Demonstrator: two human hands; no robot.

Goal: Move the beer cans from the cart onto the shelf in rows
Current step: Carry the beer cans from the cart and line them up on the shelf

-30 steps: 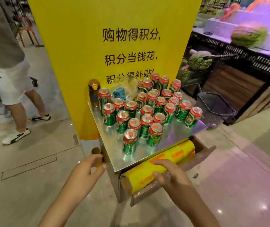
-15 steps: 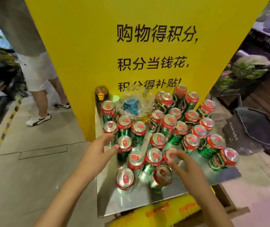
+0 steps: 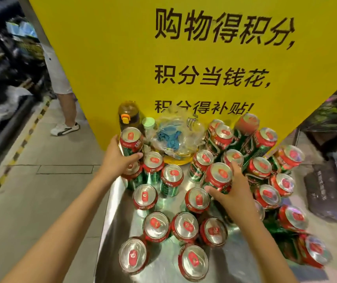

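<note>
- Left hand (image 3: 116, 160) grips a beer can (image 3: 131, 142) at the far-left corner of the cart top (image 3: 110, 221); fingers curl round the can's side, thumb on its near side. This can sits higher than its neighbours; whether it stands on another can or is lifted, cannot tell.
- Right hand (image 3: 235, 193) grips a second can (image 3: 218, 177) near the middle of the cart top, fingers on its right side, thumb across the near side. It too is raised above the cans around it.
- Remaining cans (image 3: 186, 227) stand upright on the shiny metal cart top, red-and-silver lids up, green bodies below. A loose cluster near and left; a denser pack on the right, some stacked at the far right.
- Far end of the cart top: a brown bottle with orange cap clip (image 3: 127, 116), a pale green lid (image 3: 148, 123) just beside it, and a clear plastic bag (image 3: 175, 135) with something blue inside, resting on a yellow disc.
- Yellow sign (image 3: 204, 58) with black characters stands directly behind the cart.
- Far left: another person's leg and white shoe (image 3: 65, 127) on the tiled floor.
- Right: a dark basket (image 3: 331, 193) on the floor, blurred.
</note>
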